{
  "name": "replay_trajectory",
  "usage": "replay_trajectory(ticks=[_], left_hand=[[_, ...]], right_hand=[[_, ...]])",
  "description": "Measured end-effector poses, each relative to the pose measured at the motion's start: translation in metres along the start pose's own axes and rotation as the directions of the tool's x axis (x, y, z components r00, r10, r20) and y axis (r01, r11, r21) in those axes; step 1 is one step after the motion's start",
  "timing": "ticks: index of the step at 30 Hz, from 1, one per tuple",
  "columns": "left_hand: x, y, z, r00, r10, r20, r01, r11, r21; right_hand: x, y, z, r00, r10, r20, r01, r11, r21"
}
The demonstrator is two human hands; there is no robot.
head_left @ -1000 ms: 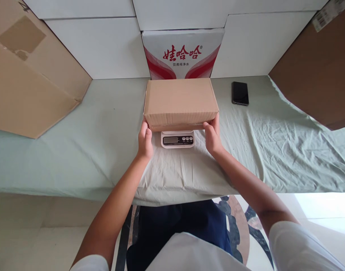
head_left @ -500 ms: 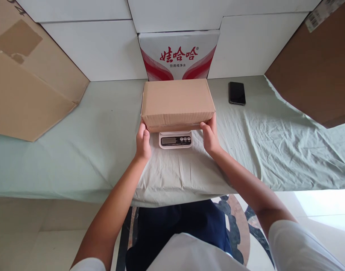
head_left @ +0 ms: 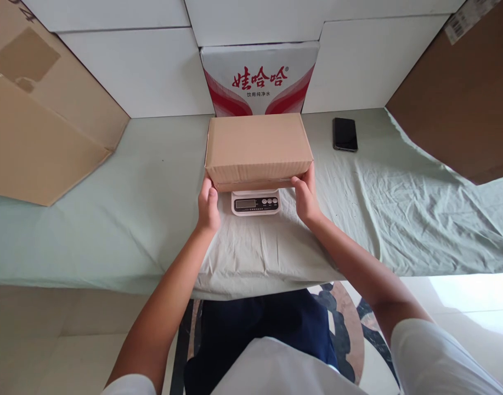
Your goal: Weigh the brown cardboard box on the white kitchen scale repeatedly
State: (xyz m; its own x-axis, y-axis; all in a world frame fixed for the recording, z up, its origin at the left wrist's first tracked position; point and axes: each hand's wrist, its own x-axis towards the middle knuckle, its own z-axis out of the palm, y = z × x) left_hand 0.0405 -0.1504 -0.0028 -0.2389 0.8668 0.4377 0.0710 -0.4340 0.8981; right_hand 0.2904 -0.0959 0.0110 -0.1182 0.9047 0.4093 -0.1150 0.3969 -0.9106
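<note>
A closed brown cardboard box (head_left: 257, 148) rests on a small white digital scale (head_left: 255, 202) at the middle of the cloth-covered table (head_left: 111, 219). My left hand (head_left: 208, 207) touches the box's near left corner, fingers curled against it. My right hand (head_left: 305, 196) holds the near right corner, thumb on the front face. The scale's display and buttons show just below the box; the rest of the scale is hidden under it.
A black phone (head_left: 345, 134) lies at the back right. A white carton with red lettering (head_left: 259, 79) stands behind the box against white boxes. Large cardboard sheets lean at the left (head_left: 41, 120) and right (head_left: 461, 104).
Both hands stay on the box's near corners. The view shifted slightly; the box sits in the same place on the scale.
</note>
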Motion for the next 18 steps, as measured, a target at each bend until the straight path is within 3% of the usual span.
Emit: replay_trajectory(ticks=[5, 8, 11, 18], left_hand=[[0.002, -0.001, -0.004, 0.999, 0.042, 0.011, -0.042, 0.999, 0.004], [0.008, -0.007, -0.018, 0.990, 0.120, -0.074, -0.119, 0.993, 0.006], [0.014, -0.014, -0.033, 0.980, 0.121, -0.157, -0.120, 0.993, 0.011], [0.016, -0.019, -0.038, 0.983, 0.122, -0.136, -0.108, 0.989, 0.103]], right_hand=[[0.001, 0.004, -0.003, 1.000, -0.021, -0.012, 0.021, 0.999, -0.049], [0.006, 0.001, -0.011, 0.995, -0.048, -0.089, 0.039, 0.995, -0.096], [0.013, -0.006, -0.022, 0.980, -0.041, -0.193, 0.023, 0.995, -0.092], [0.020, -0.008, -0.035, 0.968, 0.020, -0.251, -0.033, 0.998, -0.046]])
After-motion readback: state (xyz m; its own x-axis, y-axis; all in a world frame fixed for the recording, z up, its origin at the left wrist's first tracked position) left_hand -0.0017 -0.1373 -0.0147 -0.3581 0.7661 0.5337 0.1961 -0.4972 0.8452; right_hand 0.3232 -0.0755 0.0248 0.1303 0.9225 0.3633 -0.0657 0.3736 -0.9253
